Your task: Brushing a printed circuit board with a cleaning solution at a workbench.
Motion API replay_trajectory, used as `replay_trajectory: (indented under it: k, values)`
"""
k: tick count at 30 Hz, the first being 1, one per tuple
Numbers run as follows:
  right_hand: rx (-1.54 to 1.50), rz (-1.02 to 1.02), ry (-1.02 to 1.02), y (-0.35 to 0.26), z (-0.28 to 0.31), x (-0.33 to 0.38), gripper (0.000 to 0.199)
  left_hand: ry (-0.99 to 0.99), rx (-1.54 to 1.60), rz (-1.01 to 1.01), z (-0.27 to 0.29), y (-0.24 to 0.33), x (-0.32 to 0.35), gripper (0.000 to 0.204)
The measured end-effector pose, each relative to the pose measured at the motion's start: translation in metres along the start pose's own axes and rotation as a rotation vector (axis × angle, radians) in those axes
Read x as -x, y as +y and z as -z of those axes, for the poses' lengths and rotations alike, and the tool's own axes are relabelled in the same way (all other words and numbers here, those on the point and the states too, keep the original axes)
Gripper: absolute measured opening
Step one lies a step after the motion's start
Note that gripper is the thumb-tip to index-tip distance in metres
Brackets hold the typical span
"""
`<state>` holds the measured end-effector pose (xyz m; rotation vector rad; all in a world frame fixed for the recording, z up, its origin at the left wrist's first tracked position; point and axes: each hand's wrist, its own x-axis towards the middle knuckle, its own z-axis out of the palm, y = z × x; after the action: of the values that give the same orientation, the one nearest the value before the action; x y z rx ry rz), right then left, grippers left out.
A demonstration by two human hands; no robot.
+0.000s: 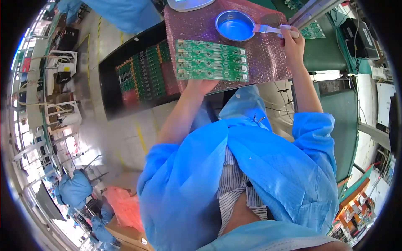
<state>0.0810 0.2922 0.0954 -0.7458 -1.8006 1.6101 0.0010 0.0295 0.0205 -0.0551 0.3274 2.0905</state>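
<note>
Head view: our left hand [202,86] seemingly steadies the circuit boards [211,61], grip hidden; our right hand [293,41] pinches the brush [270,29], apparently so it reaches the bowl [234,15].

This is a factory workshop for electronic parts. Green circuit boards [211,60] are close by, with more in a big black tray [107,83]. Yellow lines [141,139] run along the floor [127,136], and people in blue work clothes [75,189] are around the room.

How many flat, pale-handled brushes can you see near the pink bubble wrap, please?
1: the brush, held in the bare right hand, its tip at the round metal bowl; others may be hidden.
</note>
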Motion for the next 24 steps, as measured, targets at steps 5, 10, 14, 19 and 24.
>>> replay_trajectory:
  k: [5,10,14,19,24]
  values:
    - [0.013,0.029,-0.016,0.0,-0.001,0.003,0.019,0.018,-0.012,0.052,-0.001,0.0,-0.004,0.036]
    - [-0.161,0.158,-0.24,-0.039,-0.025,0.031,0.02,0.019,-0.105,0.074,-0.004,-0.001,-0.006,0.039]
    - [-0.162,0.284,-0.473,-0.06,-0.044,0.051,0.02,0.023,-0.094,0.113,-0.018,-0.005,-0.011,0.04]
    - [-0.04,0.487,-0.622,-0.063,-0.052,0.061,0.02,0.023,-0.155,0.169,-0.037,-0.01,-0.013,0.043]
    - [0.066,0.605,-0.668,-0.06,-0.053,0.06,0.017,-0.014,-0.081,0.217,-0.036,-0.009,-0.012,0.041]
